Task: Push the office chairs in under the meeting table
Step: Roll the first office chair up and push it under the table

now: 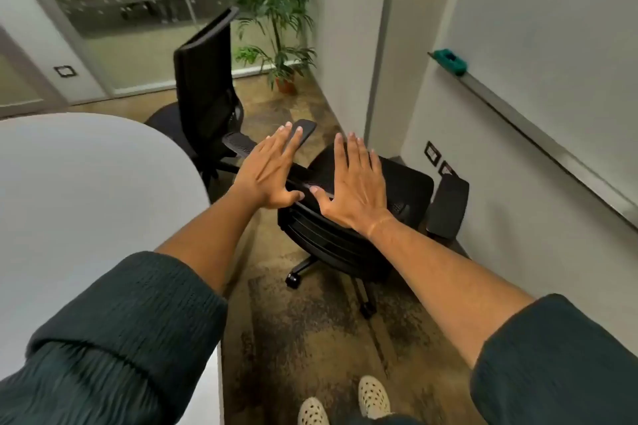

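Both flat hands — left hand (267, 172), right hand (355, 190) — over chair (345, 238).

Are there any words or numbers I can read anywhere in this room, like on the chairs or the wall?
No, none can be read.
Near office chair and far office chair: no label or brand shows.
Whiteboard: blank, nothing written.
Green eraser on its tray: no readable marking.
Wall sockets: too small to show any print.
Meeting table: plain white, no text.

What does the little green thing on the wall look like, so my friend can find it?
Look at the big whiteboard on the right wall. Follow its metal tray to the upper end: the eraser sits there. It is small, blocky and teal green, the only coloured thing on the tray.
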Demonstrator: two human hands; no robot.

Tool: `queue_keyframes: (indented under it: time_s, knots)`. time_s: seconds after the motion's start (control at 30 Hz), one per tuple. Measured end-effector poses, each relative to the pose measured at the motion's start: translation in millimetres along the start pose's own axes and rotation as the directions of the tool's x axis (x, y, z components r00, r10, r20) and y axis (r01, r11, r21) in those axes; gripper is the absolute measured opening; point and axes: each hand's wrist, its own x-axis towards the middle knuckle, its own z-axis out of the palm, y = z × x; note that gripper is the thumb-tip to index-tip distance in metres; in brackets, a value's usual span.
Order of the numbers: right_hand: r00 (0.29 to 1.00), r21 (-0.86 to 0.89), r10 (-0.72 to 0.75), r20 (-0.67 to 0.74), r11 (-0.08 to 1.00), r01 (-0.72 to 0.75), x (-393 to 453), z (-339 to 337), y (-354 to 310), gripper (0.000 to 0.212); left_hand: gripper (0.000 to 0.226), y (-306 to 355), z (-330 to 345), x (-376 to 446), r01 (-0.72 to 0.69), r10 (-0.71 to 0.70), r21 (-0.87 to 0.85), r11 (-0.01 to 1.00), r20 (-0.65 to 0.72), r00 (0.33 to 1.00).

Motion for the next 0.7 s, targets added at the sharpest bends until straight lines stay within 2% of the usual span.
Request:
queue_keyframes:
  time_s: [0.23, 0.37, 0.63, 0.7]
  knots:
    - [0.990, -0.099, 0.060, 0.129, 0.994, -0.047, -17.1, 18.8, 5.5, 0.100, 0.119, -10.4, 29.6, 13.1, -0.083, 0.079, 0.021, 0.996, 0.148, 0.986]
    - [0.977, -0.086, 0.116, 0.180, 0.991, -0.102, -7.0, 19.1, 3.8, 0.095, 0.116, -32.2, 39.6, 21.2, -0.092, 0.083, 0.032, 0.995, 0.216, 0.973]
    - [0.962, -0.131, 0.152, 0.225, 0.983, -0.125, 11.2, 27.7, -3.6, 0.083, 0.109, -83.8, 53.9, 45.6, -0.115, 0.097, 0.061, 0.991, 0.247, 0.964]
    - [0.954, -0.132, 0.160, 0.252, 0.983, -0.130, 14.3, 27.2, -4.1, 0.073, 0.108, -92.8, 57.3, 49.9, -0.128, 0.104, 0.075, 0.989, 0.264, 0.959]
